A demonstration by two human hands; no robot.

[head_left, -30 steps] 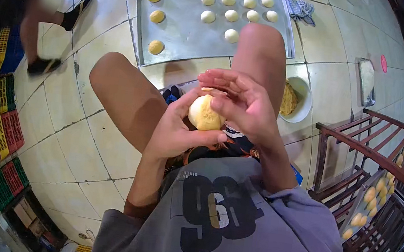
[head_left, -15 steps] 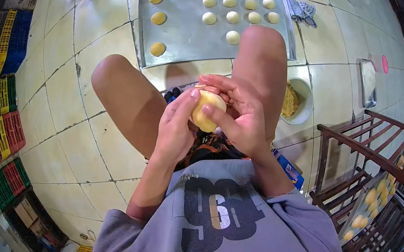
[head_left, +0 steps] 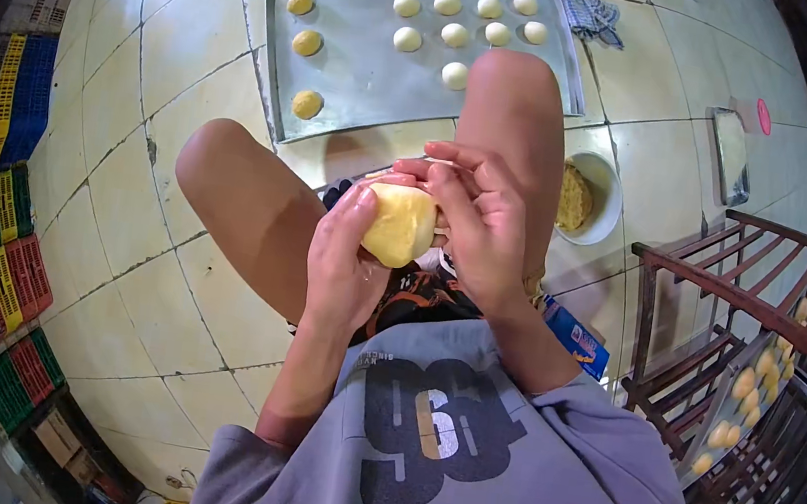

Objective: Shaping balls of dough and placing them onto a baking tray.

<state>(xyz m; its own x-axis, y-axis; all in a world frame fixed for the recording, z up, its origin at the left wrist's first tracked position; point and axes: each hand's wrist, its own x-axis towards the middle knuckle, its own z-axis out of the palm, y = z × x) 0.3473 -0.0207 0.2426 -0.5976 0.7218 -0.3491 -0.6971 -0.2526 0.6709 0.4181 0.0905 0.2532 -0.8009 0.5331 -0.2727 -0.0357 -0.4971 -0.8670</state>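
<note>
A round of dough (head_left: 398, 228), pale with a yellow layer on its face, is held up between my knees. My left hand (head_left: 336, 244) grips it from the left, thumb pressed on its edge. On the other side my right hand (head_left: 486, 232) is curled against the dough, its lower fingers touching the right edge while thumb and forefinger stand off the face. The far side of the dough is hidden. Beyond my knees lies a metal tray (head_left: 355, 75) with several smooth white dough balls (head_left: 455, 76) and a left-hand column of yellow-coated dough balls (head_left: 307, 104).
Right of my knee stands a white bowl (head_left: 607, 202) holding a yellow mass (head_left: 574, 197). A checked cloth (head_left: 593, 19) lies by the tray's corner. A wooden rack (head_left: 722, 281) with a tray of buns is at right, stacked plastic crates (head_left: 2, 278) at left, a blue packet (head_left: 574, 339) beside my hip.
My right thumb has come off the dough's yellow face and the right hand has opened somewhat. The dough has turned, showing more yellow. A foot at the upper left has gone from view.
</note>
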